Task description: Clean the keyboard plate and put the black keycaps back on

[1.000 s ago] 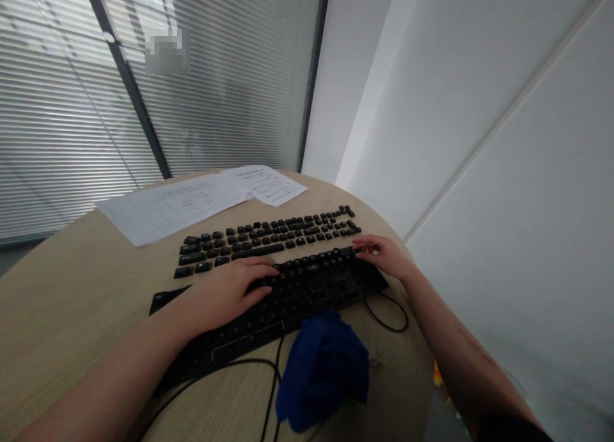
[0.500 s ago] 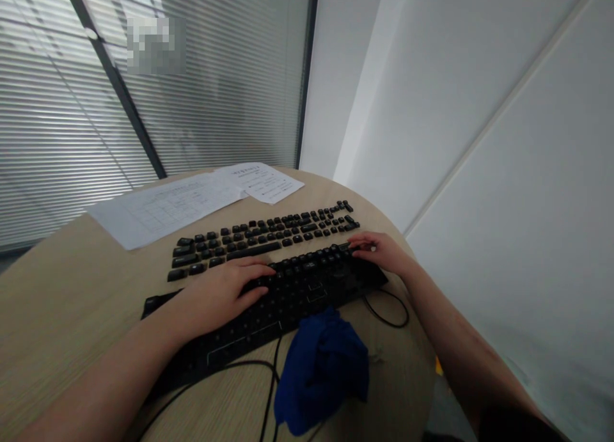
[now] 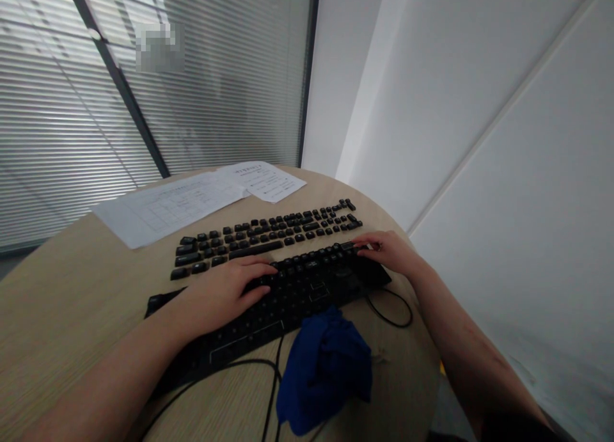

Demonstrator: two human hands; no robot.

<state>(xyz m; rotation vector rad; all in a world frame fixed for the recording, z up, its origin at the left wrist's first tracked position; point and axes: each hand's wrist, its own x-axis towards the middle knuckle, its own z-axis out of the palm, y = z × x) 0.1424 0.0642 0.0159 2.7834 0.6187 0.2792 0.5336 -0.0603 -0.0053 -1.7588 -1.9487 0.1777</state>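
A black keyboard base (image 3: 292, 295) lies on a round wooden table (image 3: 62, 301), most of its keycaps taken off. My left hand (image 3: 223, 292) rests flat on its middle, fingers stretched out over the key sockets. My right hand (image 3: 391, 250) lies at the keyboard's far right end, fingertips on a row of keycaps still in place. Several loose black keycaps (image 3: 268, 234) are laid out in rows on the table just beyond the keyboard.
A crumpled blue cloth (image 3: 326, 368) sits at the near table edge beside the black keyboard cable (image 3: 268, 391). Two printed paper sheets (image 3: 177, 202) lie at the far side. Frosted striped glass and a white wall stand close behind the table.
Both hands stay in the same places on the keyboard. Only the head camera has shifted slightly.
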